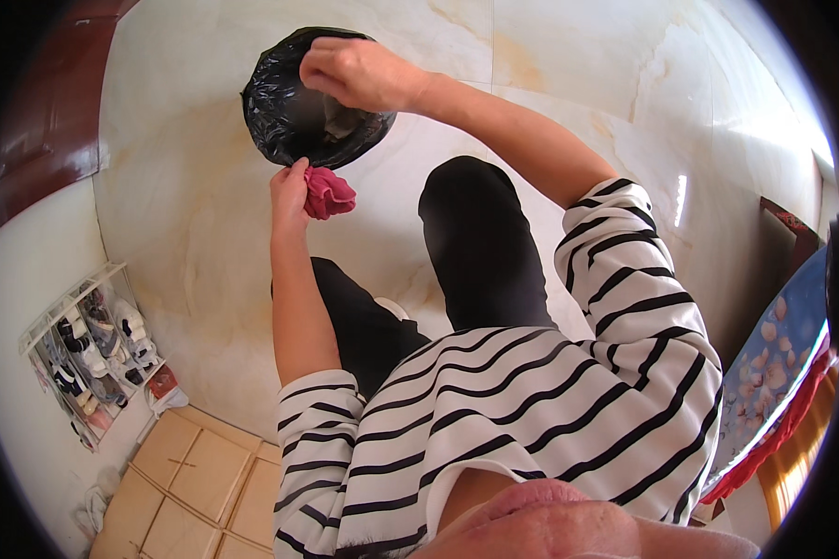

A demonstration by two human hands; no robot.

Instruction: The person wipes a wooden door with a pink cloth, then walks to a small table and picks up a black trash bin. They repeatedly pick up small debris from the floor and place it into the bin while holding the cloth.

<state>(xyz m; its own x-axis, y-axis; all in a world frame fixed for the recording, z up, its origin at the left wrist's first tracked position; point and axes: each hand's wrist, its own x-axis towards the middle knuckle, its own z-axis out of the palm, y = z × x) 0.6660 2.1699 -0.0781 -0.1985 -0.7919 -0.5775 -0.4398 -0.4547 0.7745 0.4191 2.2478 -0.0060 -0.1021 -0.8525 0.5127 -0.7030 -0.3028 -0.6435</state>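
Observation:
A round trash bin lined with a black plastic bag stands on the floor ahead of me. My left hand holds a crumpled crimson cloth, and its fingertips meet the bin's near rim. Over the right part of the bin's mouth is my right hand, with curled fingers pointing left. Whether anything is pinched in those fingers is hidden. Inside the bin, under the right hand, a greyish-brown item is partly visible; what it is cannot be made out.
Glossy marble-patterned tiles cover the floor. A white shoe rack with several shoes stands at left, near a tan panelled surface. A dark red wooden door is at upper left. Blue floral fabric hangs at right.

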